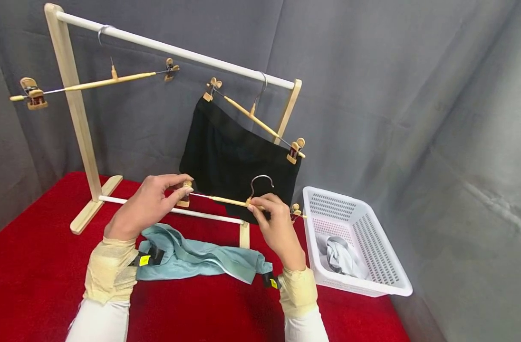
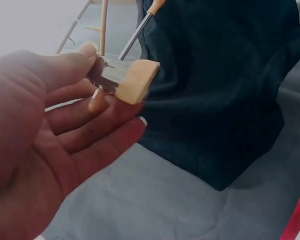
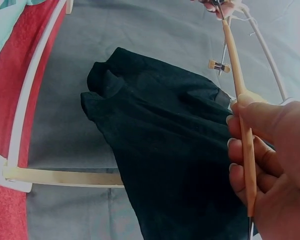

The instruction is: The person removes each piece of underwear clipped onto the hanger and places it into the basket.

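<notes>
Both hands hold one clip hanger (image 1: 227,201) up in front of the rack. The left hand (image 1: 152,202) pinches its left wooden clip (image 2: 137,82) between thumb and fingers. At the hanger's middle, just under the metal hook, the right hand (image 1: 274,223) grips the wooden bar (image 3: 244,135). The hanger's right clip (image 1: 295,210) sticks out past the right hand. Below, a crumpled light blue garment (image 1: 200,256) lies on the red cloth. Behind the hanger, a black garment (image 1: 239,142) hangs from another clip hanger (image 1: 252,114) on the rack.
A wooden rack with a white rail (image 1: 179,52) stands on the red cloth (image 1: 192,313). An unloaded clip hanger (image 1: 110,81) hangs at its left end. To the right is a white plastic basket (image 1: 359,285) with a grey-white garment (image 1: 342,256) inside. Grey curtains stand behind.
</notes>
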A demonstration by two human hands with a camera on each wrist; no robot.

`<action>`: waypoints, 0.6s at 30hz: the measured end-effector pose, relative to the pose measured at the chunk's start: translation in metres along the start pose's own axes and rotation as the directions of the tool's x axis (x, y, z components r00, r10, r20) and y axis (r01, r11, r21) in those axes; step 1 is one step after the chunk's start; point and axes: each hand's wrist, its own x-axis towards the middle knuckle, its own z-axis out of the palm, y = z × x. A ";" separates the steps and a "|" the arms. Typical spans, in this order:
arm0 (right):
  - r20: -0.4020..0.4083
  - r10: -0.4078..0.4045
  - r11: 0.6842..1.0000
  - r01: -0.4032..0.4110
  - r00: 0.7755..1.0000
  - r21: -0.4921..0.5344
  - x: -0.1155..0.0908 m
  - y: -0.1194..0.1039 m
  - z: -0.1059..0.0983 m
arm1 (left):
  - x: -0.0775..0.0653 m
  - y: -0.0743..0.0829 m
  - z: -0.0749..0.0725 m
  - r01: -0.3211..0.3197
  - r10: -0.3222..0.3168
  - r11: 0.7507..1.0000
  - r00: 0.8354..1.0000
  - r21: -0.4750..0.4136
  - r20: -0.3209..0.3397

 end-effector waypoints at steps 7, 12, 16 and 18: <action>-0.001 -0.008 1.000 0.008 1.000 0.016 0.002 0.000 0.000 | 0.002 0.005 0.002 -0.042 0.047 0.997 0.997 0.072 -0.066; 0.006 -0.005 1.000 0.005 1.000 0.030 0.002 0.000 0.002 | 0.001 0.008 0.002 -0.056 0.065 0.994 0.994 0.091 -0.093; 0.008 0.007 0.999 -0.007 1.000 0.038 0.000 0.000 0.003 | 0.000 0.007 0.004 -0.067 0.076 0.993 0.992 0.097 -0.097; 0.010 0.011 0.999 -0.012 1.000 0.042 0.000 0.000 0.004 | 0.000 0.007 0.004 -0.069 0.080 0.992 0.991 0.102 -0.106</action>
